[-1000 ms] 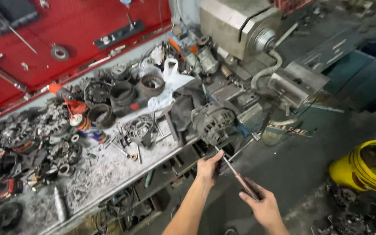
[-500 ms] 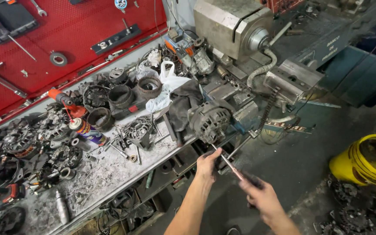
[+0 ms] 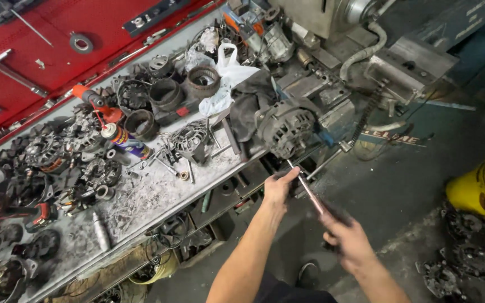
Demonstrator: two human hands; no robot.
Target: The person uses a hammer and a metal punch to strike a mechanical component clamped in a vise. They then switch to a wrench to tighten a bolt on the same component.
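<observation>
Fingers [image 3: 292,175] pinch screwdriver [image 3: 309,191] shaft below alternator [image 3: 285,128].

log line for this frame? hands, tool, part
left hand: steadies screwdriver shaft | right hand: grip on handle | tip: by alternator at bench edge

white plastic bag [image 3: 227,76] on the bench – spray can [image 3: 123,140], purple-labelled, left.

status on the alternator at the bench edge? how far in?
Done: the alternator sits at the workbench edge, casing whole. In hand: the right hand grips a long screwdriver, the left hand steadies its shaft, tip just below the alternator. Left: apparently all the opening up; nothing looks removed.
</observation>
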